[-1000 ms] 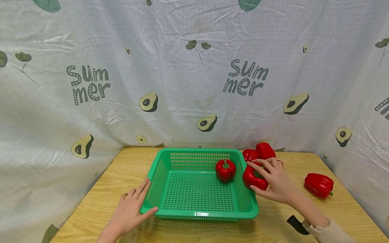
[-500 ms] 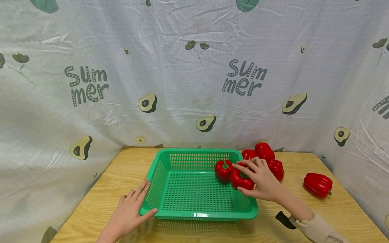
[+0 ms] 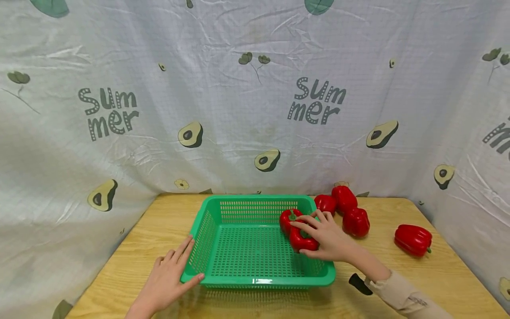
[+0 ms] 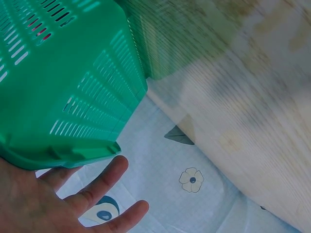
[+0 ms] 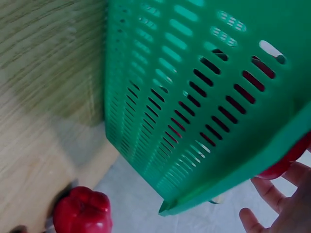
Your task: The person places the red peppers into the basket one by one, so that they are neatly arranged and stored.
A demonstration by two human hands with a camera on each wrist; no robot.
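A green plastic basket (image 3: 223,281) with slotted sides stands on the table. My right hand (image 3: 328,239) reaches over its right rim and grips a red bell pepper (image 3: 299,243), thumb in front and fingers across the top. Right behind that one, a second bell pepper (image 3: 284,221) sits upright in the basket, green stem up. In the right wrist view, the basket wall hides most of the held pepper (image 5: 279,170). My left hand (image 3: 165,279) lies along the left rim, its thumb over the front corner. The left wrist view shows its fingers (image 4: 99,187) spread and fairly straight at the rim.
Just right of the basket, several red bell peppers (image 3: 356,222) sit in a cluster. Another bell pepper (image 3: 413,240) lies on its side farther right on the wooden table (image 3: 131,261). Behind the table hangs a printed cloth (image 3: 223,97). A black strap (image 3: 360,284) hangs by the right cuff.
My right hand has carried the bell pepper leftward from over the right rim into the basket, beside the other one. The left hand keeps its place at the rim.
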